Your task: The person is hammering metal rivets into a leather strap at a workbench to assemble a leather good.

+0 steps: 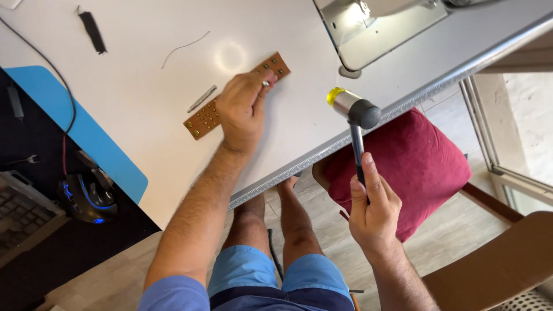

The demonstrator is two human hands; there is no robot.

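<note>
Leather strip: studded, mid-frame on my white worktop.
Left hand: pressing a small metal piece onto it.
Right hand: gripping mallet.
Room: tiled floor, red cushion lower right.

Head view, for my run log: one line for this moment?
left hand: pressing brown studded leather strip on white table | right hand: gripping raised double-faced mallet

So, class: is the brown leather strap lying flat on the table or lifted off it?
Flat. The leather strap lies on the white table, pressed down by the left hand.
</note>
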